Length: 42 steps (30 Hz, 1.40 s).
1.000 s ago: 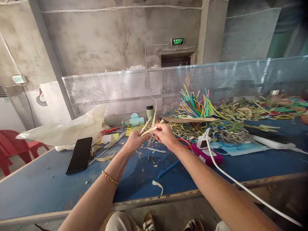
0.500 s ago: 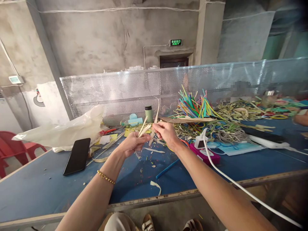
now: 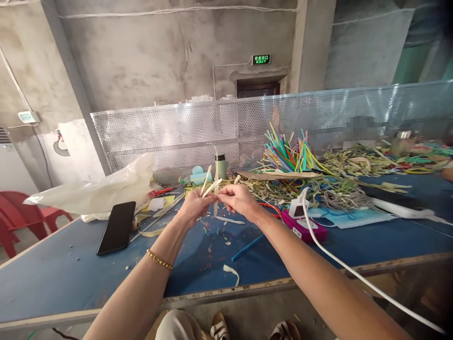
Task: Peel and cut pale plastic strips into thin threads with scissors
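Note:
Over the blue table (image 3: 198, 278), my left hand (image 3: 195, 206) is closed on several pale, dry leaf strips (image 3: 206, 181) that fan up from its fingers. My right hand (image 3: 239, 200) pinches another long, thin leaf strip (image 3: 217, 172), which stands nearly upright between the two hands. Fingertips of both hands meet or almost meet at this strip. Its curled tip rises in front of the green bottle with a black lid (image 3: 221, 168). Below the hands lie leaf scraps (image 3: 231, 271) and a blue stick (image 3: 247, 247).
At left lie a black phone (image 3: 116, 228), a plastic bag (image 3: 95, 186) and red-handled scissors (image 3: 161, 191). Toward the right are colourful stems (image 3: 288, 153), heaped dry leaves (image 3: 348, 160), a magenta box (image 3: 314, 230) with a white cable (image 3: 350, 270), and a blue mask (image 3: 364, 217). A perforated metal screen (image 3: 166, 132) stands behind.
My right hand has brought its strip left and down, against my left hand's fingertips. The strip now stands straighter. The view has shifted slightly.

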Each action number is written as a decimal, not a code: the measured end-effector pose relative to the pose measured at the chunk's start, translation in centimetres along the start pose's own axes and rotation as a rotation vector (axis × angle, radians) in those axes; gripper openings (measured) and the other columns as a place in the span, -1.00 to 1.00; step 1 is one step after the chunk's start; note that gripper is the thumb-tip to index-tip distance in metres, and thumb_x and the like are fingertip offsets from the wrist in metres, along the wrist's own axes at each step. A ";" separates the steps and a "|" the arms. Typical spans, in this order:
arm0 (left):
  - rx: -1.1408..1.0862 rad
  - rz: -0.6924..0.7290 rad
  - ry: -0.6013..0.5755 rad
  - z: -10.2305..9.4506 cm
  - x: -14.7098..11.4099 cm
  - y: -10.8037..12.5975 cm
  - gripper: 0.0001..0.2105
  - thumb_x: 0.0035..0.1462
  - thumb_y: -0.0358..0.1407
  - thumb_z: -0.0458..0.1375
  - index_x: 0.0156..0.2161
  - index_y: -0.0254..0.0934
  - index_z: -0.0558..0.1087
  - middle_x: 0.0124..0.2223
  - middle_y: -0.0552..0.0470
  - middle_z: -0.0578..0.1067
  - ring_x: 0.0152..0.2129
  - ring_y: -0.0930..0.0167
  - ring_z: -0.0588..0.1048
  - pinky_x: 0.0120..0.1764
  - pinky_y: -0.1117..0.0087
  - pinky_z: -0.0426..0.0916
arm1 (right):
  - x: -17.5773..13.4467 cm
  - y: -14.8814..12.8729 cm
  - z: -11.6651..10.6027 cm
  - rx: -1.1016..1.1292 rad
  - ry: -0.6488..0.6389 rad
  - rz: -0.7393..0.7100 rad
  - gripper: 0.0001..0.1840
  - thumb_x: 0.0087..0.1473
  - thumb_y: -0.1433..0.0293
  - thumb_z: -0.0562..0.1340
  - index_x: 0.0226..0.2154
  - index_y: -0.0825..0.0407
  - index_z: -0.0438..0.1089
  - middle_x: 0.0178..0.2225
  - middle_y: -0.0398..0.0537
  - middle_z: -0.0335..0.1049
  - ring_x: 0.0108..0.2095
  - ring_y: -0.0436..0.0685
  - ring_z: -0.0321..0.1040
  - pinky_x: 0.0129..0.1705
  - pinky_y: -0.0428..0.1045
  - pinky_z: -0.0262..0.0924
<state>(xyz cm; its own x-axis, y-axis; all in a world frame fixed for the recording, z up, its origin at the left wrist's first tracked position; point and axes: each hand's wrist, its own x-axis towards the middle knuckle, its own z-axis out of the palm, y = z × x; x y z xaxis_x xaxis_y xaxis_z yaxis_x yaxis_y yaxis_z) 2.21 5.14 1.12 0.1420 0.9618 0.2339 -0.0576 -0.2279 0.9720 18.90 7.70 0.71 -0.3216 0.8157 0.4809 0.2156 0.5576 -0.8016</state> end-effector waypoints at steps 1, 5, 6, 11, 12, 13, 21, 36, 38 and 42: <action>0.014 -0.002 0.005 0.0 0.0 0.0 -0.69 -0.23 -0.24 0.39 -0.56 -0.29 0.31 -0.74 0.28 0.07 -0.81 0.67 -0.03 -0.67 0.48 -0.21 | 0.0 0.0 0.1 -0.012 0.006 -0.008 -0.87 0.00 0.35 0.27 -0.47 0.08 0.40 -0.73 -0.25 0.27 -0.76 -0.11 0.11 -0.71 -0.18 0.02; 0.046 0.000 0.008 0.2 -0.1 0.0 -0.71 -0.23 -0.25 0.37 -0.56 -0.28 0.31 -0.74 0.28 0.08 -0.81 0.66 -0.02 -0.67 0.48 -0.20 | 0.0 -0.1 0.3 -0.055 0.022 -0.030 -0.94 -0.03 0.43 0.24 -0.48 0.10 0.40 -0.69 -0.24 0.30 -0.73 -0.10 0.16 -0.68 -0.18 0.06; 0.047 0.003 0.007 0.3 -0.1 0.0 -0.70 -0.23 -0.25 0.37 -0.56 -0.28 0.29 -0.74 0.27 0.08 -0.80 0.65 -0.02 -0.67 0.48 -0.20 | 0.0 -0.2 0.3 -0.063 0.020 -0.029 -0.95 -0.04 0.45 0.24 -0.48 0.10 0.39 -0.69 -0.23 0.30 -0.72 -0.09 0.18 -0.68 -0.18 0.07; 0.024 -0.013 0.010 0.2 0.0 -0.1 -0.70 -0.24 -0.26 0.35 -0.59 -0.27 0.26 -0.74 0.27 0.07 -0.80 0.66 -0.02 -0.66 0.48 -0.20 | -0.1 -0.4 0.7 -0.128 0.037 -0.036 -0.95 -0.06 0.48 0.22 -0.52 0.08 0.36 -0.68 -0.22 0.31 -0.70 -0.07 0.24 -0.65 -0.17 0.13; 0.014 -0.020 0.010 0.2 0.1 -0.1 -0.71 -0.24 -0.27 0.33 -0.58 -0.27 0.26 -0.74 0.28 0.06 -0.80 0.66 -0.03 -0.66 0.48 -0.21 | -0.1 -0.3 0.7 -0.136 0.040 -0.042 -0.95 -0.06 0.48 0.22 -0.51 0.08 0.35 -0.67 -0.22 0.31 -0.70 -0.06 0.25 -0.65 -0.17 0.14; 0.003 -0.023 0.009 0.2 0.1 -0.2 -0.72 -0.23 -0.28 0.32 -0.58 -0.27 0.26 -0.73 0.28 0.06 -0.80 0.66 -0.03 -0.66 0.48 -0.21 | -0.1 -0.3 0.8 -0.140 0.043 -0.044 -0.96 -0.06 0.47 0.23 -0.50 0.07 0.35 -0.66 -0.21 0.32 -0.69 -0.05 0.27 -0.66 -0.17 0.14; -0.052 0.011 0.000 0.4 0.2 -0.6 -0.74 -0.22 -0.28 0.29 -0.58 -0.27 0.25 -0.74 0.29 0.05 -0.80 0.66 -0.05 -0.66 0.48 -0.22 | -0.4 -0.3 1.1 -0.141 0.001 -0.043 -0.92 0.01 0.49 0.17 -0.48 0.04 0.27 -0.69 -0.25 0.29 -0.73 -0.04 0.24 -0.71 -0.16 0.16; -0.062 0.060 0.013 0.3 0.1 -0.3 -0.74 -0.20 -0.26 0.30 -0.57 -0.28 0.27 -0.74 0.29 0.07 -0.80 0.65 -0.03 -0.66 0.49 -0.19 | 0.1 0.5 1.1 -0.111 -0.029 -0.134 -0.93 0.11 0.43 0.14 -0.40 0.03 0.28 -0.66 -0.22 0.35 -0.70 -0.02 0.32 -0.65 -0.15 0.19; -0.062 0.064 0.000 0.3 0.0 -0.2 -0.73 -0.19 -0.26 0.31 -0.56 -0.28 0.27 -0.74 0.29 0.07 -0.79 0.66 -0.03 -0.66 0.49 -0.18 | 0.2 0.6 0.9 -0.011 -0.055 -0.110 -0.93 0.11 0.41 0.15 -0.40 0.04 0.30 -0.66 -0.22 0.35 -0.69 -0.02 0.32 -0.65 -0.15 0.22; -0.034 0.074 -0.002 0.3 -0.1 -0.1 -0.71 -0.19 -0.26 0.32 -0.57 -0.27 0.25 -0.74 0.28 0.08 -0.79 0.65 -0.02 -0.66 0.48 -0.18 | 0.2 0.5 0.7 0.029 -0.071 -0.079 -0.90 0.09 0.40 0.17 -0.45 0.06 0.31 -0.68 -0.22 0.34 -0.71 -0.04 0.30 -0.66 -0.15 0.23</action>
<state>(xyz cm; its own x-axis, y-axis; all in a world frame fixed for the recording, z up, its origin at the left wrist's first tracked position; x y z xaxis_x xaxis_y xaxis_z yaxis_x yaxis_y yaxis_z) 2.45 5.00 1.00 0.1381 0.9421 0.3055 -0.1012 -0.2935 0.9506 18.32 8.03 0.21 -0.4011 0.7560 0.5172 0.1609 0.6140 -0.7727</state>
